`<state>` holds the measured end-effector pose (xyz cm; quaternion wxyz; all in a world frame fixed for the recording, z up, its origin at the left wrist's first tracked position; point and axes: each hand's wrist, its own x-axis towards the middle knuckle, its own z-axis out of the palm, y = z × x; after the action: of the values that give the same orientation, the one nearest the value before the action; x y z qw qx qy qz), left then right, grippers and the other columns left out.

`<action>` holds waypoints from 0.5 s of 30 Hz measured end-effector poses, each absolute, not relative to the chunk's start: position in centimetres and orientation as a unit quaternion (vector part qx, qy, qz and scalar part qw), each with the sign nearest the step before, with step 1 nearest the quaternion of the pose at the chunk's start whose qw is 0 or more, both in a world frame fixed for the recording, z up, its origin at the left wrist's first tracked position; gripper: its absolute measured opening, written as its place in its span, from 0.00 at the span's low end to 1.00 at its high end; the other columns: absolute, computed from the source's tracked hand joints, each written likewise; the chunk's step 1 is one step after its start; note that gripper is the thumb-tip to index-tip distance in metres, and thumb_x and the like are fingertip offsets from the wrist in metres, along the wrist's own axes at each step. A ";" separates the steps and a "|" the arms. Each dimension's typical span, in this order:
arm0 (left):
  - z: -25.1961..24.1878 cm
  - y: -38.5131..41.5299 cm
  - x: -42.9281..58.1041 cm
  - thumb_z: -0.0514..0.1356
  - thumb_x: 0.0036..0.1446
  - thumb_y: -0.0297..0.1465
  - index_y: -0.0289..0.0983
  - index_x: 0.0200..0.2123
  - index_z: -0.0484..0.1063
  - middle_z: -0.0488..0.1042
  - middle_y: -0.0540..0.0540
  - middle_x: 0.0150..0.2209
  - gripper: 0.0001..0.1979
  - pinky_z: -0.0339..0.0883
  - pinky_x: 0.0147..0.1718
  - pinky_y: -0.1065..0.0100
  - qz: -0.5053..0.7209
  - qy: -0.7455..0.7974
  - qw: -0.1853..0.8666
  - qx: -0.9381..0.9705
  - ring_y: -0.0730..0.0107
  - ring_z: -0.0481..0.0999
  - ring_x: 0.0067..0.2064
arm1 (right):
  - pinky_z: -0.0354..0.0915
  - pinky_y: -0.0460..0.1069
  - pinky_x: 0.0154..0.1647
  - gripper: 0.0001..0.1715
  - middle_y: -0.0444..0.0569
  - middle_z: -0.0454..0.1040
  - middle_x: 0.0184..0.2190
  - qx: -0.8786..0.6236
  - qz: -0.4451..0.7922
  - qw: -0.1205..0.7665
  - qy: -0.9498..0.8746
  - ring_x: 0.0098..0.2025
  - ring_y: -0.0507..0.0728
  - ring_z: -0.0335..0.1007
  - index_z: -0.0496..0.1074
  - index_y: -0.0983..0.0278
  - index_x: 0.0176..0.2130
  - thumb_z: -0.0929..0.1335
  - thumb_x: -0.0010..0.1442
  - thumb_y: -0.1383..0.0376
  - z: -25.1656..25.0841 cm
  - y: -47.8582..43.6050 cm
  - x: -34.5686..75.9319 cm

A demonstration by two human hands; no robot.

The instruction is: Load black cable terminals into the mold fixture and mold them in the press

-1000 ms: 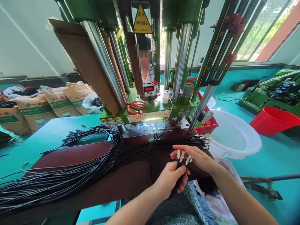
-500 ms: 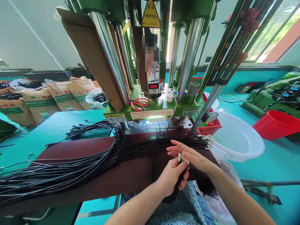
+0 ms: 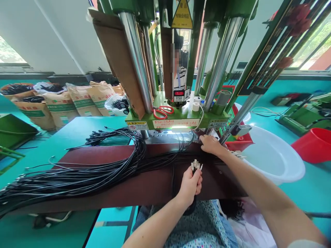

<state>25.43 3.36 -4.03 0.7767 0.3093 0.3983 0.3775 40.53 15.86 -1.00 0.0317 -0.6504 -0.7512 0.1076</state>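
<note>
My left hand [image 3: 190, 186] is closed around a bunch of black cables, held upright near my lap. Their silvery metal connectors [image 3: 196, 164] stick up above my thumb. Farther forward, my right hand [image 3: 212, 145] is at the right front of the machine's metal plate [image 3: 165, 137], fingers bent together at its edge. What its fingertips hold, if anything, is hidden. Under and beside that hand runs a long bundle of black cables [image 3: 103, 179] across the brown board [image 3: 144, 193]. More connector ends [image 3: 238, 155] show at the bundle's right end.
The green press [image 3: 176, 113] with steel columns stands in front. Red-handled scissors [image 3: 163, 112] lie on it. At right are a white basin [image 3: 276, 155], a red bucket [image 3: 314, 146] and a red tray [image 3: 241, 143]. Paper sacks [image 3: 58, 110] stand at the back left.
My right hand has left the connectors in my left hand and moved forward to the metal plate. My left hand still holds its bunch, now slightly farther left. The view has shifted.
</note>
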 end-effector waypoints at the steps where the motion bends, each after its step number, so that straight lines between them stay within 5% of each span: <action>1: -4.1 3.3 25.4 0.61 0.39 0.52 0.39 0.29 0.55 0.54 0.61 0.15 0.26 0.36 0.09 0.78 0.377 0.401 0.774 0.313 0.87 0.46 0.12 | 0.57 0.57 0.45 0.12 0.62 0.70 0.38 -0.645 0.130 0.026 -0.753 0.44 0.67 0.65 0.68 0.70 0.35 0.63 0.46 0.74 -0.4 15.4 40.7; 4: -4.2 3.3 25.3 0.60 0.42 0.51 0.39 0.30 0.55 0.53 0.61 0.16 0.24 0.35 0.09 0.79 0.373 0.392 0.772 0.333 0.87 0.46 0.12 | 0.61 0.50 0.36 0.05 0.52 0.71 0.29 -0.631 0.213 0.028 -0.745 0.35 0.60 0.67 0.67 0.66 0.28 0.63 0.47 0.70 1.2 12.7 41.6; 8: -4.0 3.2 25.3 0.59 0.45 0.50 0.39 0.32 0.57 0.54 0.61 0.16 0.23 0.36 0.10 0.78 0.366 0.376 0.774 0.354 0.87 0.46 0.12 | 0.54 0.44 0.16 0.19 0.39 0.60 0.18 -0.650 0.339 0.073 -0.677 0.16 0.50 0.57 0.65 0.65 0.41 0.56 0.49 0.70 0.9 6.7 42.4; 12: -3.7 3.1 25.9 0.62 0.43 0.46 0.37 0.29 0.60 0.53 0.61 0.14 0.21 0.36 0.10 0.77 0.326 0.386 0.777 0.375 0.86 0.46 0.12 | 0.42 0.41 0.09 0.25 0.34 0.53 0.14 -0.595 0.575 0.338 -0.449 0.10 0.46 0.43 0.58 0.63 0.52 0.59 0.54 0.62 -1.9 1.8 41.4; 15: -3.7 2.9 26.5 0.63 0.42 0.42 0.37 0.28 0.61 0.53 0.61 0.13 0.18 0.38 0.11 0.77 0.321 0.398 0.756 0.408 0.85 0.47 0.12 | 0.42 0.40 0.08 0.27 0.34 0.55 0.13 -0.534 0.612 0.470 -0.346 0.09 0.45 0.42 0.60 0.64 0.52 0.60 0.58 0.53 -3.6 0.4 40.1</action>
<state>26.46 2.94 -3.75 0.7564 0.4079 0.3978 0.3213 40.15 0.41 -3.56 0.4695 -0.5339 -0.3459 0.6123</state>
